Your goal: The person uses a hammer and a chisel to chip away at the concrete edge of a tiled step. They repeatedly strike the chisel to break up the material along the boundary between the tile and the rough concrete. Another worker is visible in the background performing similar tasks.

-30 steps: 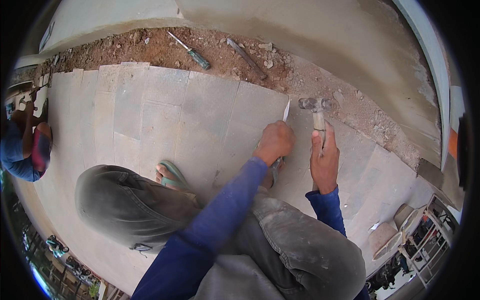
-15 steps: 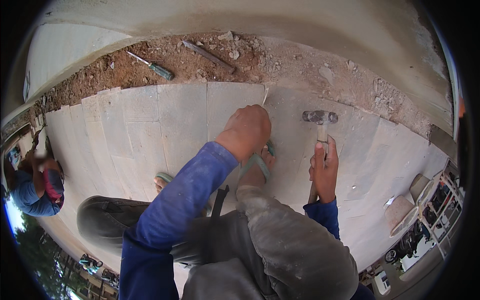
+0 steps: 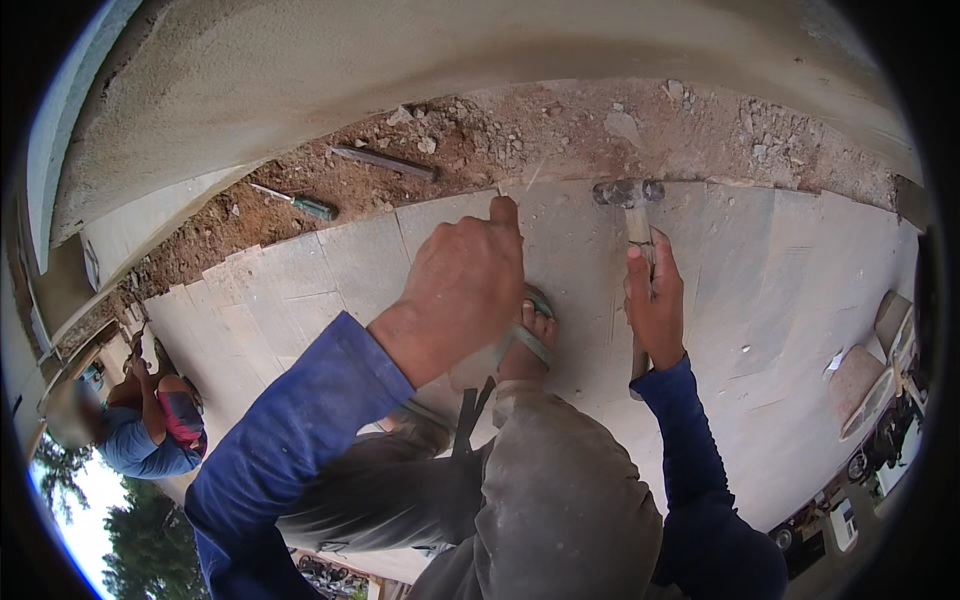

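My left hand [image 3: 462, 275] is closed in a fist above the tiled floor, its fingertips hidden beneath it. A thin, pale sliver [image 3: 537, 174] shows just past its knuckles; I cannot make out whether the fingers hold it. My right hand [image 3: 655, 305] grips the wooden handle of a hammer [image 3: 628, 192], whose double-faced metal head points away from me near the floor's far edge. On the dirt strip lie a screwdriver [image 3: 314, 208] with a green handle and, to its right, a flat metal chisel-like bar [image 3: 385, 162].
Rubble and soil [image 3: 480, 135] run between the pale floor tiles [image 3: 720, 290] and a plastered wall [image 3: 400, 50]. My sandalled foot [image 3: 530, 345] stands between my hands. Another person [image 3: 155, 425] sits at the far left. Chairs [image 3: 865, 385] stand at the right edge.
My view has turned and shifted, so the tools on the dirt appear further left and lower. My left fist appears larger and further left; the hammer head now sits closer to the dirt strip.
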`<state>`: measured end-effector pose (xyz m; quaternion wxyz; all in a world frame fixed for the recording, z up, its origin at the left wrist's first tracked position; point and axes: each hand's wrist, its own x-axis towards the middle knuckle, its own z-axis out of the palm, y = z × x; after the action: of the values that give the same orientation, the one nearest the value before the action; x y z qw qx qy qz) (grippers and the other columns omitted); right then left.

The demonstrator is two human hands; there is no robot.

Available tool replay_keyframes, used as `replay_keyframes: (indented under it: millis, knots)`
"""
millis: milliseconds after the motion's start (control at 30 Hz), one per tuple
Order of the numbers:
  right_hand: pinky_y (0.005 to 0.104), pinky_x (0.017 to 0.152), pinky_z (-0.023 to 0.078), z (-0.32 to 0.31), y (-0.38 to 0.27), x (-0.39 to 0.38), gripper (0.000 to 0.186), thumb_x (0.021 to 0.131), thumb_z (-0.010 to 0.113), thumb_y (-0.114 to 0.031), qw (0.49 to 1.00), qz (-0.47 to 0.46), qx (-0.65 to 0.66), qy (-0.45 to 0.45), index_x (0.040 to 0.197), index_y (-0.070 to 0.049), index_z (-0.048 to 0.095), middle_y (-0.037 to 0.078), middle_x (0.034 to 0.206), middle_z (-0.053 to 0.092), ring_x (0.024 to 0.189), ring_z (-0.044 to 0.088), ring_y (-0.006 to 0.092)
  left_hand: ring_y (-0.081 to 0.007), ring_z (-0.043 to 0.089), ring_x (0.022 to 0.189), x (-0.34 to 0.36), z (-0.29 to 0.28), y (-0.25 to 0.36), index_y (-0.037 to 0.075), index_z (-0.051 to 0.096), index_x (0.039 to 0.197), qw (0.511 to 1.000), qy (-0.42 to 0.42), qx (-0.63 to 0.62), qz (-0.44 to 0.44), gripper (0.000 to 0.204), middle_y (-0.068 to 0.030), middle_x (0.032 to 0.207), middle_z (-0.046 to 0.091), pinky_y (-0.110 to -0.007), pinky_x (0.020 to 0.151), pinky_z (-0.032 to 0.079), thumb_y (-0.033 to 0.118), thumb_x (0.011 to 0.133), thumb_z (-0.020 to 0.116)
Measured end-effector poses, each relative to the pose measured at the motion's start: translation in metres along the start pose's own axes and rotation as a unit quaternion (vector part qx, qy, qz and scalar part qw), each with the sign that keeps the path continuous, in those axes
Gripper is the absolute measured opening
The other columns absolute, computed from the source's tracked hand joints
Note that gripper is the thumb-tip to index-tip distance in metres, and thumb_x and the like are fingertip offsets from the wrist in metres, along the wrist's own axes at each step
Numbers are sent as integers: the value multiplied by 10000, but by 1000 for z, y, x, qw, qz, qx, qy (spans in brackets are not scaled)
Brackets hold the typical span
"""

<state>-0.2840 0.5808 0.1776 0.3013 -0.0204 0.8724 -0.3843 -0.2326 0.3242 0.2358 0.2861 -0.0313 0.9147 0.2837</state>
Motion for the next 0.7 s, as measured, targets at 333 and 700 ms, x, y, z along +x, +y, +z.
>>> replay_keyframes:
  millis: [333, 700]
  knots:
    - [315, 609, 461, 33, -32, -38, 425, 1042, 529, -364, 991, -53, 76, 94, 1265, -1, 541, 75, 750, 592, 644, 568, 145, -471, 657, 805, -44, 63, -107, 3, 512, 1169, 988, -100, -27, 111, 272, -267, 789, 657, -529, 723, 521, 164, 960, 577]
    - [214, 451, 319, 70, -58, -208, 488, 1034, 542, -340, 924, 62, 131, 354, 1359, 20, 486, -29, 699, 485, 526, 385, 30, -474, 658, 784, -19, 110, -139, -27, 473, 1056, 954, -47, 103, 277, 200, -272, 769, 643, -536, 713, 537, 145, 976, 534]
